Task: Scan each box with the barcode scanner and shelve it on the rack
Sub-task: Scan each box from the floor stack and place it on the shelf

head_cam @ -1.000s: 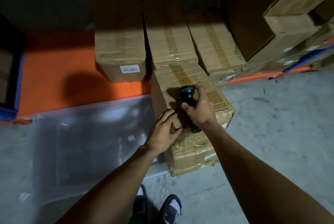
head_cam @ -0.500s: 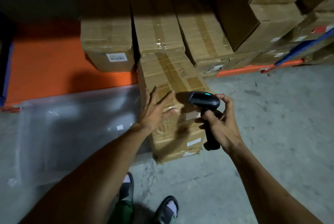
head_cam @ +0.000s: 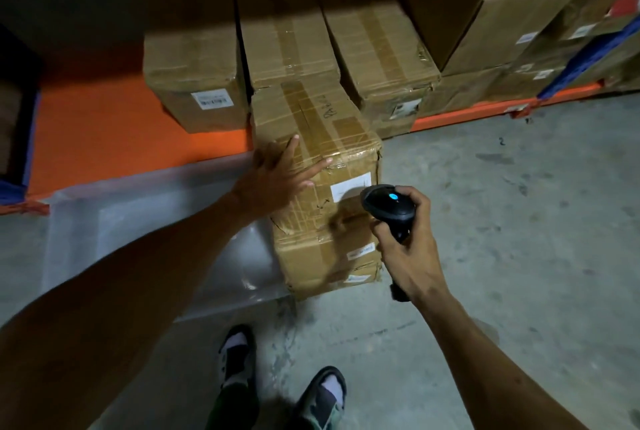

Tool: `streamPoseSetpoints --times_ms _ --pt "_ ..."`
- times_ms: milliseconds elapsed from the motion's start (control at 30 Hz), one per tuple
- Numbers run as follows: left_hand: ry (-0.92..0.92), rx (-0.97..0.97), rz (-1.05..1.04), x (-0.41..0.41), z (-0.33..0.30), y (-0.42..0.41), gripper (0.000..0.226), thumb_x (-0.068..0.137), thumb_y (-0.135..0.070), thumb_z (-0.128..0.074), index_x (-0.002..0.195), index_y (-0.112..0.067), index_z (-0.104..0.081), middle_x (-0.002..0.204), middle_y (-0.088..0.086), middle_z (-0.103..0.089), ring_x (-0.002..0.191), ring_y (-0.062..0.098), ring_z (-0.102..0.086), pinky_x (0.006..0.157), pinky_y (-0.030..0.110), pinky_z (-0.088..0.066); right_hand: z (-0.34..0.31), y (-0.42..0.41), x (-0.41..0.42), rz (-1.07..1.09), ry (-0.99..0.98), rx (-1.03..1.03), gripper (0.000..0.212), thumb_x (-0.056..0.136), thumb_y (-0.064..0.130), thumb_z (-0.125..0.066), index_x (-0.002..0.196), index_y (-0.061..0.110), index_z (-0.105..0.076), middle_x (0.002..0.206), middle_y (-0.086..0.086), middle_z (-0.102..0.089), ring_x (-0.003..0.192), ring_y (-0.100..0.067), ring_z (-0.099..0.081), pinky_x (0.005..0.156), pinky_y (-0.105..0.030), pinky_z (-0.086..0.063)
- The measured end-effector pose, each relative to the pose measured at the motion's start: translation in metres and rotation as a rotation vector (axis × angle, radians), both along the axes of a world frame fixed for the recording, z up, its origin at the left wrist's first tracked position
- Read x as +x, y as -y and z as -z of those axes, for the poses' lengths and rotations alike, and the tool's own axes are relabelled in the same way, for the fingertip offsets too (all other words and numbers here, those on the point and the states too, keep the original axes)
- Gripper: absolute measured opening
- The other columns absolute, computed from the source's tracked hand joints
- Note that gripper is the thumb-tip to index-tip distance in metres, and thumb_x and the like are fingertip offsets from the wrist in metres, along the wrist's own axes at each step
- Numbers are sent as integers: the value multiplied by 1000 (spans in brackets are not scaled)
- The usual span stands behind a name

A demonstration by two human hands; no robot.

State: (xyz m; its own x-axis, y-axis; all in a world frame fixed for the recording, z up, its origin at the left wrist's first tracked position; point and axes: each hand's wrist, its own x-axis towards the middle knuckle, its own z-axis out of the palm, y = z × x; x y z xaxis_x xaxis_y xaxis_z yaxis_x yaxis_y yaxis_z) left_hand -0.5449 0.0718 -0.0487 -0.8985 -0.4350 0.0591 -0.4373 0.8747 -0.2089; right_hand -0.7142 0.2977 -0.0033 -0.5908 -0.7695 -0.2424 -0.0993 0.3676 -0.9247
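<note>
A taped cardboard box tops a short stack on the concrete floor, against the orange rack shelf. On its near face is a white label. My left hand lies flat, fingers spread, on the box's left front corner. My right hand grips a black barcode scanner with a blue light on top, its head pointed at the white label from close range. Under the top box sits another box with small labels.
Three boxes stand in a row on the orange shelf behind the stack, and bigger cartons pile up at the right. A clear plastic sheet covers the floor at left. My feet are just below the stack.
My right hand lifted the scanner off the box top and drew it back to the near face. My left hand slid to the box's left front corner.
</note>
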Motion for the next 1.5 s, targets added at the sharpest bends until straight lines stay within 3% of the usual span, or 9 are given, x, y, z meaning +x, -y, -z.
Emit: streamPoseSetpoints --times_ms 100,233,533,733,867,1067,1300,1400,1500 --pt "-18 -51 53 1 -10 2 47 104 -55 -23 148 -43 -31 145 33 -42 102 45 -66 78 47 -58 2 2 10 69 -33 -47 58 80 52 -75 131 54 -48 107 37 -65 101 7 -66 80 -10 -54" --pt "29 -63 131 4 -11 11 67 90 -74 -27 148 -42 -35 143 37 -44 93 46 -66 72 42 -58 10 7 16 80 -67 -50 52 81 65 -73 127 60 -49 107 31 -69 103 9 -66 82 -9 -54" --pt "212 114 -25 1 -3 6 72 87 -81 -13 147 -54 17 160 32 8 133 52 -34 105 55 -38 20 3 25 118 -92 -70 51 83 62 -74 129 56 -51 112 24 -70 105 6 -67 83 -9 -53" --pt "155 85 -7 3 0 7 72 87 -80 -17 148 -53 12 159 32 -8 130 50 -39 102 52 -43 21 4 30 132 -101 -99 48 85 61 -73 127 57 -51 113 34 -66 105 7 -67 81 -7 -52" --pt "62 -154 75 5 0 5 73 86 -83 -21 151 -49 -18 144 27 -48 107 43 -63 75 38 -57 20 5 32 116 -103 -103 48 84 61 -73 124 62 -47 117 36 -63 109 10 -64 82 -8 -52" --pt "14 10 64 4 6 3 74 87 -79 -33 151 -51 -10 152 30 -36 115 51 -54 83 49 -52 26 -1 35 149 -123 -104 53 83 70 -72 129 59 -49 116 28 -67 108 8 -65 83 -7 -53" --pt "-12 -41 92 20 8 24 70 89 -79 -26 151 -49 -12 146 29 -45 109 47 -59 73 45 -57 22 15 58 226 -129 -110 62 79 76 -71 132 50 -54 112 27 -70 103 1 -70 82 -13 -56" --pt "8 0 94 25 5 25 67 91 -75 -22 151 -48 -9 149 29 -41 114 46 -57 80 44 -57 22 10 55 235 -124 -92 54 82 67 -74 130 50 -55 111 29 -70 102 1 -71 82 -14 -57" --pt "86 31 185 53 4 46 68 96 -70 -17 155 -43 0 156 31 -25 135 43 -42 103 46 -44 21 8 56 230 -99 -69 48 84 61 -75 127 53 -54 111 32 -68 102 2 -70 82 -14 -56"
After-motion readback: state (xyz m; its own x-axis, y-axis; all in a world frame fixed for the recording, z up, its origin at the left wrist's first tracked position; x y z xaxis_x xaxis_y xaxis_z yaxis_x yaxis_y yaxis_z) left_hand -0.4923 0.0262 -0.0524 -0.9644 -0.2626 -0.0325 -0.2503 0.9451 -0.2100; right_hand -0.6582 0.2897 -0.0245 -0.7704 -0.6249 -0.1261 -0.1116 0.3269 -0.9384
